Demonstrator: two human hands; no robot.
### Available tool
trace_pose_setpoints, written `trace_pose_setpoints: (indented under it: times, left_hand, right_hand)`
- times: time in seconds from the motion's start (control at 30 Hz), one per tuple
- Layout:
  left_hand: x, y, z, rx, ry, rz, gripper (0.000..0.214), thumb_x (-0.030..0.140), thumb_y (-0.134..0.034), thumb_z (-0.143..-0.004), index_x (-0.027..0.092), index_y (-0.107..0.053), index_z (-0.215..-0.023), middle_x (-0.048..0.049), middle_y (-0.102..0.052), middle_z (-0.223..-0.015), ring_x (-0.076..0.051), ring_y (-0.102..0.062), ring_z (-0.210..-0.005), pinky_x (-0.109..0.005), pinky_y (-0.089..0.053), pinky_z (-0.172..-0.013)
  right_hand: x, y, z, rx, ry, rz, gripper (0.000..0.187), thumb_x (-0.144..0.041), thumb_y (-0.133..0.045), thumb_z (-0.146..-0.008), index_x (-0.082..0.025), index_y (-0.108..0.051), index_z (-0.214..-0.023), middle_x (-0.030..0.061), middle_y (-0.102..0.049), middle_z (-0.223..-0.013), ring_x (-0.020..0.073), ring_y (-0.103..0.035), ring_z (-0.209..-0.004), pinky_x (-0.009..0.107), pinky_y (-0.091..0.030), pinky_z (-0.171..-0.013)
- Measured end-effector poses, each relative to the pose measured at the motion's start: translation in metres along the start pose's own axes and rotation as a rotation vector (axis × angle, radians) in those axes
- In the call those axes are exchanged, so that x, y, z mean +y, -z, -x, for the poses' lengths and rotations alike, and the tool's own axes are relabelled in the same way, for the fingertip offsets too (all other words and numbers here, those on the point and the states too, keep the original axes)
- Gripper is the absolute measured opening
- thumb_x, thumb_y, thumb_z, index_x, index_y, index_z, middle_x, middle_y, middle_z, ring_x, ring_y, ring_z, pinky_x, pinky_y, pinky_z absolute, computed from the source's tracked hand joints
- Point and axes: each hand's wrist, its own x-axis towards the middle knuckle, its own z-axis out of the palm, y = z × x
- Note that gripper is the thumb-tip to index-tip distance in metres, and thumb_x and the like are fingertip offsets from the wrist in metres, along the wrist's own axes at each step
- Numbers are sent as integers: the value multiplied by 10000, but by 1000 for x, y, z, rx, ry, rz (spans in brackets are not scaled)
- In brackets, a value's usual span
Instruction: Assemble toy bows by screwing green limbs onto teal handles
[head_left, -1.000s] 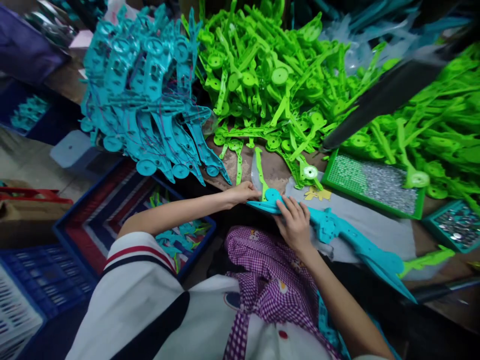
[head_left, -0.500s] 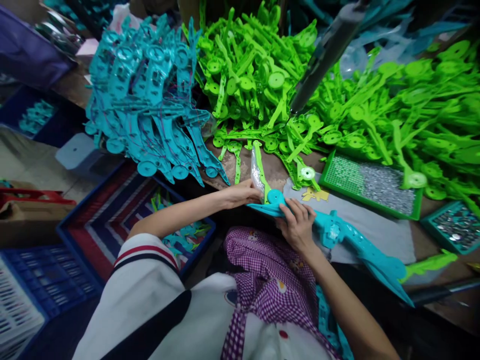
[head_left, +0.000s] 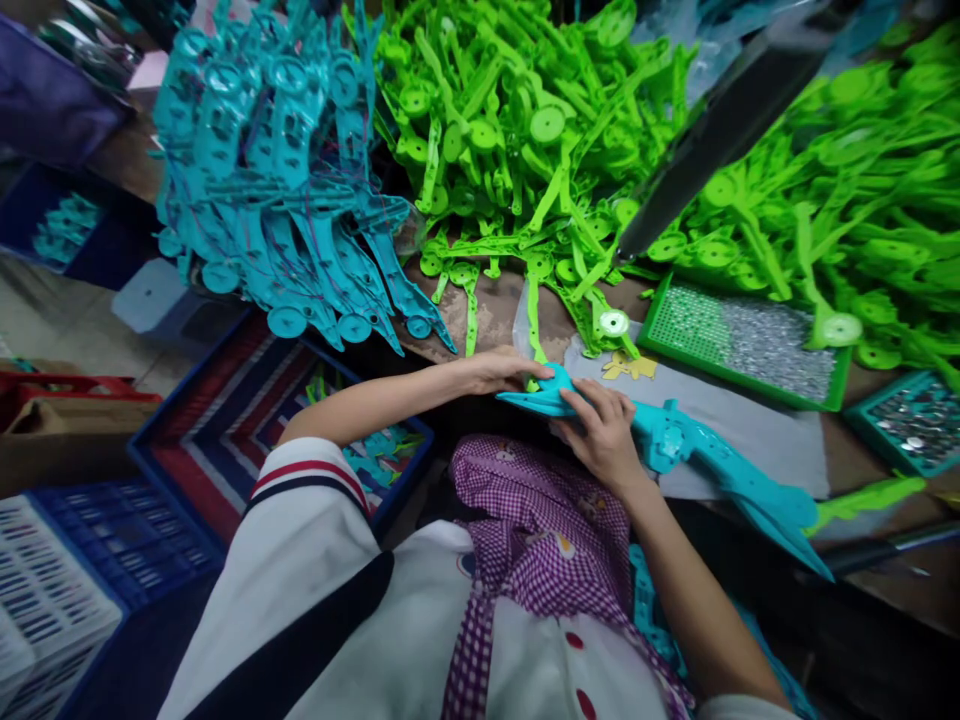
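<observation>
A long teal plastic part (head_left: 720, 455) lies across the near edge of the table, its tapered left end over my lap. My right hand (head_left: 600, 425) grips it near that end, fingers over the top and thumb side hidden. My left hand (head_left: 504, 372) is closed at the same end, pinching the lower end of a slim green plastic arm (head_left: 534, 320) against the teal part. The fingers hide most of where the two parts meet. A clear plastic film lies beside the green arm. Another green piece (head_left: 862, 503) sticks out at the teal part's right end.
A dark pen-shaped tool (head_left: 720, 150) hangs over the table. Green arms (head_left: 547, 125) and teal parts (head_left: 292, 180) are heaped behind. A green tray (head_left: 750, 370) holds small metal pieces; a teal tray (head_left: 892, 440) stands right of it. Blue crates (head_left: 135, 545) stand at left.
The green arm has tipped from leaning left to nearly upright, its base shifting into the teal end. My left hand has slid right, nearer my right hand. The view has shifted slightly.
</observation>
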Motion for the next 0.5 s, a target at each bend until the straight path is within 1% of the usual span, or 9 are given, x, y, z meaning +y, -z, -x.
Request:
trace_pose_setpoints:
  times: [0.07, 0.1, 0.17, 0.23, 0.3, 0.37, 0.4, 0.43, 0.5]
  left_hand:
    - [0, -1, -5, 60, -41, 6, 143, 111, -826, -689, 85, -720, -782, -36, -709, -685, -116, -633, -628, -270, -504, -649]
    - [0, -1, -8, 87, -52, 12, 120, 105, -813, -699, 83, -714, -764, -38, -704, -681, -117, -628, -623, -280, -507, -659]
    - [0, 0, -13, 111, -61, 19, 103, 92, -799, -702, 83, -703, -736, -48, -701, -686, -119, -622, -622, -294, -509, -668]
    - [-1, 2, -17, 106, -70, 11, 112, 87, -804, -689, 89, -700, -730, -52, -701, -697, -122, -622, -626, -295, -506, -662]
    - [-1, 4, -20, 100, -84, 2, 115, 89, -803, -684, 100, -702, -737, -47, -701, -703, -123, -624, -632, -289, -507, -658]
    - [-2, 5, -21, 102, -97, 1, 113, 100, -796, -686, 110, -700, -744, -38, -695, -693, -121, -620, -629, -283, -509, -653]
    - [-3, 6, -21, 109, -103, 1, 117, 105, -796, -684, 113, -695, -742, -35, -690, -683, -119, -616, -625, -279, -509, -649]
    - [-4, 6, -21, 116, -108, 0, 122, 112, -797, -681, 113, -691, -741, -34, -685, -674, -119, -614, -622, -276, -508, -643]
    - [-4, 7, -22, 122, -108, -5, 130, 119, -797, -676, 109, -686, -741, -38, -685, -665, -123, -619, -620, -272, -504, -627]
  right_hand:
    - [-1, 15, -8, 43, -58, -79, 497, -310, -627, -921, -301, -517, -1406, 93, -630, -1337, 274, -583, -1251, 468, -405, -1047]
    - [-1, 23, -14, 136, -117, -113, 468, -316, -631, -919, -296, -541, -1377, 90, -640, -1310, 275, -596, -1228, 482, -425, -1038]
    - [2, 39, -31, 457, -281, -155, 425, -326, -630, -918, -291, -568, -1338, 78, -646, -1263, 278, -612, -1193, 516, -463, -1009]
    - [11, 54, -54, 790, -402, -185, 426, -341, -604, -934, -287, -550, -1353, 75, -615, -1295, 283, -593, -1232, 556, -471, -1014]
    - [22, 67, -84, 973, -373, -235, 439, -352, -563, -962, -282, -511, -1392, 75, -556, -1387, 274, -527, -1337, 584, -405, -1105]
    - [36, 76, -113, 1030, -274, -337, 422, -361, -535, -983, -264, -511, -1393, 68, -529, -1425, 247, -441, -1426, 557, -306, -1193]
    - [42, 80, -126, 1023, -233, -402, 409, -371, -540, -982, -245, -526, -1372, 70, -541, -1403, 238, -436, -1430, 532, -294, -1203]
    - [49, 82, -137, 993, -206, -459, 397, -385, -557, -975, -224, -542, -1338, 79, -567, -1353, 237, -475, -1396, 516, -320, -1187]
    - [60, 85, -152, 912, -196, -525, 376, -426, -624, -933, -187, -570, -1218, 91, -625, -1180, 235, -617, -1201, 490, -444, -1072]
